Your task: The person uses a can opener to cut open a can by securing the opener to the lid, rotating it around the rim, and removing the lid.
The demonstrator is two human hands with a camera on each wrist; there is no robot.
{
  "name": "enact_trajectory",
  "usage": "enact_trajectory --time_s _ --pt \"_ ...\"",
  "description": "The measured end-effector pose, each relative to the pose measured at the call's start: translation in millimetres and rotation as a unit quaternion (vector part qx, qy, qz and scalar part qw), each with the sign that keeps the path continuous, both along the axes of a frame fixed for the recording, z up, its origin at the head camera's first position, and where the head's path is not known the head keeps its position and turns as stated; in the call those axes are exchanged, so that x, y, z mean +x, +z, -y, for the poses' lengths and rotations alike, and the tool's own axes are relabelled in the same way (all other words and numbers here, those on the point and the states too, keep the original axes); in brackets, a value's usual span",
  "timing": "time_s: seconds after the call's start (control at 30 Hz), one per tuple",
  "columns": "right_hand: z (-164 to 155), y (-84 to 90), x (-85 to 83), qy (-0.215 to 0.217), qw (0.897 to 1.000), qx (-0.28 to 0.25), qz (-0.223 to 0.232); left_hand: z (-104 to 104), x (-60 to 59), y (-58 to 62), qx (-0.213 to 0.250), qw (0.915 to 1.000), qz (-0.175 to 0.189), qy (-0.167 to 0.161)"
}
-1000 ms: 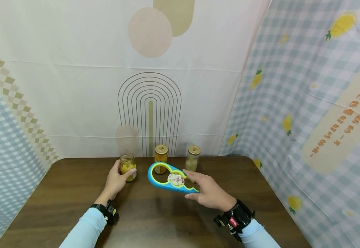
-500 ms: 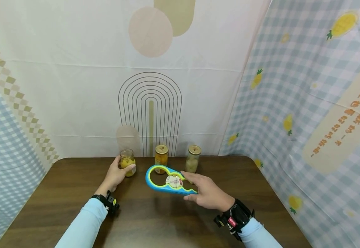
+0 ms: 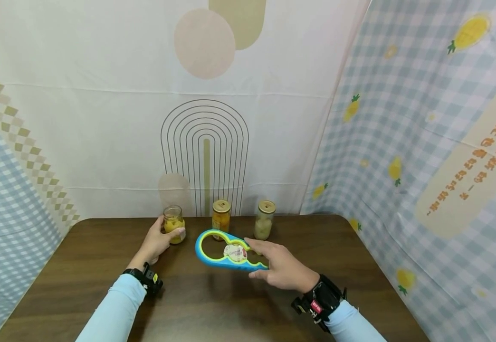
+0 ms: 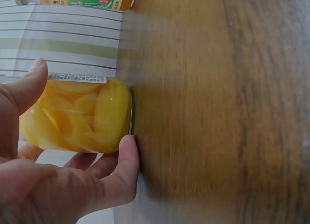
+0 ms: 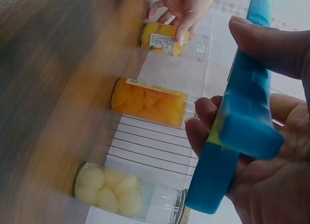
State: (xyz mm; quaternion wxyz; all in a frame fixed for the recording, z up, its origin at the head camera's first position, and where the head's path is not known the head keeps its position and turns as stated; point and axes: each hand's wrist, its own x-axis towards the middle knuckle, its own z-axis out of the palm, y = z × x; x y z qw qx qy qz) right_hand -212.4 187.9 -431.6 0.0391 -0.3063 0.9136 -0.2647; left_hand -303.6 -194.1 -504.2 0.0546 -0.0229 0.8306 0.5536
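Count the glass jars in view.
3: the yellow-filled jar gripped by the left hand, the orange-filled jar in the middle, and the pale-filled jar at right.

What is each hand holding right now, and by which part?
Left hand: the lidless jar of yellow fruit, round its sides. Right hand: the blue-and-lime jar opener, by its forked end.

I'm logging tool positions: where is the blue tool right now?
In the head view, the blue tool is in the right hand, held over the table below picture centre, nearer the camera than the middle jar of orange pieces.
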Motion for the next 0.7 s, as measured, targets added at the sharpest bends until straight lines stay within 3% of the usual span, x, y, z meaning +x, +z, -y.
enact_trajectory --time_s 0.23,0.5,0.57,0.7 --pt "-2.1 -1.4 1.4 0.004 1.0 -0.002 -0.001 0.7 1.7 -0.1 0.004 1.0 0.005 -0.001" --pt "-5.7 -1.0 2.1 0.004 1.0 -0.007 0.005 -1.3 8.8 -5.5 -0.049 0.9984 -0.023 0.014" --pt "-6.4 -0.7 2.5 0.002 1.0 -0.01 0.007 -1.3 13.3 -4.6 -0.041 0.999 -0.011 0.012" --pt "-7.4 -0.9 2.1 0.001 1.0 -0.01 0.005 -0.9 25.4 1.5 0.003 0.9988 0.05 0.002"
